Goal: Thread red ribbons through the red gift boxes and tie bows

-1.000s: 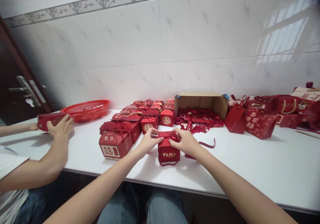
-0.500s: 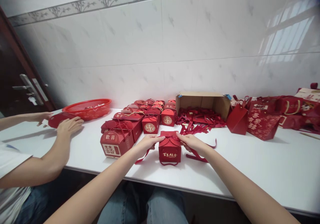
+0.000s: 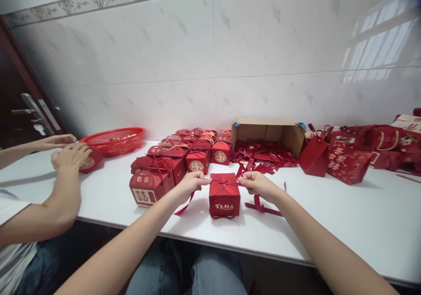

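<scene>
A red gift box with gold lettering stands upright on the white table in front of me. Across its top runs a dark red ribbon, crossed in a knot at the centre. My left hand pinches the ribbon at the box's left edge, and a loose tail hangs below the fingers. On the other side my right hand grips the ribbon's right part, its end trailing to the table. The ribbon looks taut between both hands.
Several finished red boxes stand in rows to the left. A cardboard box spills red ribbons behind. Red gift bags stand at right. Far left, a co-worker's hands hold a red box beside a red basket.
My hands have drawn slightly apart, pulling the ribbon tighter over the box top. The box's top now shows more. The co-worker's hands and red box have shifted.
</scene>
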`<action>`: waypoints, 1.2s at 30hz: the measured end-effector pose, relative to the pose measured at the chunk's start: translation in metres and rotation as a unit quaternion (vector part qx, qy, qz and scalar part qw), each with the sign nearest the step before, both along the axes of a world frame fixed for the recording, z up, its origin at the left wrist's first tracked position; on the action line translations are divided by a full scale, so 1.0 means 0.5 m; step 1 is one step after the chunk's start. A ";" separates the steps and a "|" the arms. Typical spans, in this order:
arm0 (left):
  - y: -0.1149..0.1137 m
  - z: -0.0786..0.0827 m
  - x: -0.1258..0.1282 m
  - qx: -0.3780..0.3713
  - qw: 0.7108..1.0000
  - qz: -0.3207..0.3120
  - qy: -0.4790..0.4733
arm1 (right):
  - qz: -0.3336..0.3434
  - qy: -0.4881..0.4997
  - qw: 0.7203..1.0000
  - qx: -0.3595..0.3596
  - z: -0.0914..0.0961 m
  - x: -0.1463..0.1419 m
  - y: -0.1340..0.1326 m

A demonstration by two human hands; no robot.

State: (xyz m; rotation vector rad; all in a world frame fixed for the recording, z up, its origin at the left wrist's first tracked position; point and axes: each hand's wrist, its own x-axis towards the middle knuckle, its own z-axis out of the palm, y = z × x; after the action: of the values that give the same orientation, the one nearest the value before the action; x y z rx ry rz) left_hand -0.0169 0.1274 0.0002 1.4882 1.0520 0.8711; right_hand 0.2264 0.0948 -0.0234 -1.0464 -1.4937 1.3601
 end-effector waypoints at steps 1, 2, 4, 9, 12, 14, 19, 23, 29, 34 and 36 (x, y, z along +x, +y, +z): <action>-0.003 -0.001 -0.002 0.000 1.000 -0.007 0.002 | 0.002 -0.018 1.000 0.008 -0.002 0.003 -0.003; -0.006 -0.001 -0.004 -0.001 1.000 -0.013 0.004 | 0.004 -0.033 0.999 0.013 -0.003 0.006 -0.006; -0.012 -0.001 -0.007 0.000 1.000 -0.021 0.012 | 0.006 -0.066 0.998 0.018 0.001 0.011 -0.014; -0.017 0.003 -0.009 0.072 0.993 0.018 0.087 | 0.051 -0.171 0.984 -0.020 0.027 0.018 -0.029; -0.016 0.010 -0.004 0.169 0.974 0.062 0.136 | 0.042 -0.120 0.992 -0.004 0.038 0.020 -0.030; -0.018 0.018 0.002 0.230 0.957 0.058 0.169 | 0.027 -0.051 0.998 0.011 0.046 0.020 -0.029; -0.037 0.044 0.027 0.315 0.900 0.041 0.300 | 0.050 0.122 0.991 -0.024 0.076 0.004 -0.030; -0.060 0.068 0.047 0.335 0.872 0.031 0.355 | 0.049 0.145 0.988 -0.033 0.092 -0.014 -0.034; -0.085 0.086 0.086 0.336 0.898 -0.020 0.282 | 0.042 0.115 0.992 -0.031 0.097 -0.022 -0.038; -0.082 0.078 0.102 0.393 0.877 0.049 0.270 | 0.026 0.094 0.995 -0.023 0.098 -0.007 -0.045; -0.077 0.074 0.099 0.401 0.873 0.068 0.270 | 0.010 0.054 0.998 0.001 0.093 -0.001 -0.046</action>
State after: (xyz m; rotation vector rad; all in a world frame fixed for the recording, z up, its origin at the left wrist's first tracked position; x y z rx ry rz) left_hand 0.0325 0.0891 0.0370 2.4857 1.2773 1.0946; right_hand 0.2257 0.0718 0.0229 -0.9440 -1.4294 1.4065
